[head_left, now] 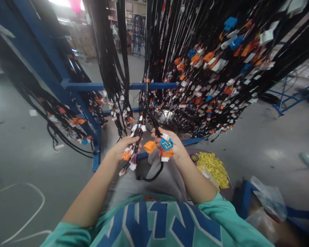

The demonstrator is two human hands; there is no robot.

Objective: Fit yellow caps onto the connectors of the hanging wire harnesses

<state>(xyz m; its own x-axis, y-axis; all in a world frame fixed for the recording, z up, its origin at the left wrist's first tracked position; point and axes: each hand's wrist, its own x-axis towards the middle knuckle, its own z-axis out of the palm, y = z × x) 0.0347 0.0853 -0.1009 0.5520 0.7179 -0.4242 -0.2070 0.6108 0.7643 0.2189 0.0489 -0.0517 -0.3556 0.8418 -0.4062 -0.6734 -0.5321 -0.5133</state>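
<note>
In front of my lap, my left hand (126, 145) is closed around a bundle of thin black wires with white connectors (134, 128) and an orange connector (126, 155) along it. My right hand (173, 142) grips a second wire branch that ends in a blue connector with yellow inside (167, 144), a small white connector (165, 136) and orange connectors (149, 146). Both branches hang down from the black harness (147, 68) between my hands. Part of my right fingers is hidden behind the connectors. A black cable loop (157, 175) dangles below them.
A blue metal rack bar (118, 86) crosses ahead, and dense wire harnesses (201, 79) with many connectors hang on the right. More harnesses (77, 120) hang at left. Low at right sits a tray of yellow pieces (213, 169); farther right lie plastic bags (269, 197) by a blue frame.
</note>
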